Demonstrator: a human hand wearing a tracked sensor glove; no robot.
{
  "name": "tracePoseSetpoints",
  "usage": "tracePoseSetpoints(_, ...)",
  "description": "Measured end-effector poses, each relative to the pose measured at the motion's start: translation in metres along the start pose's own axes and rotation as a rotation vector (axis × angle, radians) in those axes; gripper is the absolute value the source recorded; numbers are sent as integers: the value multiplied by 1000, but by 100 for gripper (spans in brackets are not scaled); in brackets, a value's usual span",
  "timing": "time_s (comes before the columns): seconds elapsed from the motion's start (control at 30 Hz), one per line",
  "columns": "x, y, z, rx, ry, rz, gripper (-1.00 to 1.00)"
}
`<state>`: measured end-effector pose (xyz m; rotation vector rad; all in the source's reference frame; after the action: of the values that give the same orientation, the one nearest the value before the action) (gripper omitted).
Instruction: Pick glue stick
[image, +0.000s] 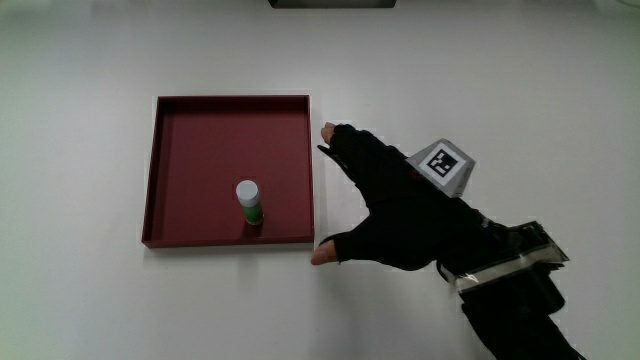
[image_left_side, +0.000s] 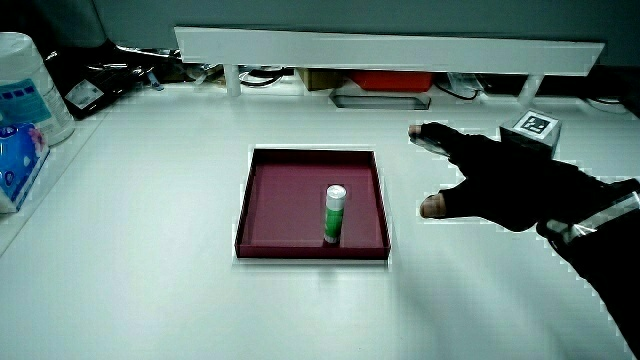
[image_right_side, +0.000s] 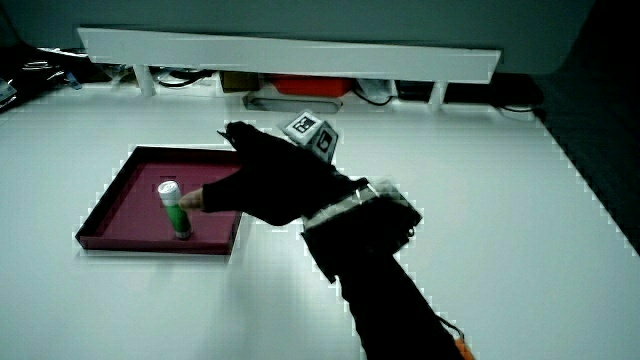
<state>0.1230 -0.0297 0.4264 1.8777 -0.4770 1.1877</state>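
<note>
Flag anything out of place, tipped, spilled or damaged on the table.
Nothing stands out. The glue stick stands upright in the red tray, near the wall closest to the person. The hand is spread open beside the tray, holding nothing.

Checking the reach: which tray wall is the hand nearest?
The wall beside the hand, its fingertips almost at it. The glue stick stands upright by the tray wall nearest the person, and the other walls lie farther off.
</note>
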Motion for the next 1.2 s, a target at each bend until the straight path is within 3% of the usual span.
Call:
tracePoseSetpoints(0.17, 10, 18, -9, -6, 27, 5, 0)
tracePoseSetpoints(0.23, 15, 26, -15, -22, 72, 14, 0)
tracePoseSetpoints(0.27, 17, 29, -18, -23, 67, -6, 0)
tracePoseSetpoints(0.47, 32, 52, -31, -30, 58, 38, 0)
tracePoseSetpoints(0.63, 42, 64, -43, -45, 132, 25, 0)
tracePoseSetpoints(0.73, 48, 73, -51, -44, 125, 15, 0)
tracePoseSetpoints(0.9, 52, 86, -62, -47, 138, -2, 0)
tracePoseSetpoints(1.2, 56, 101, -71, -19, 174, 18, 0)
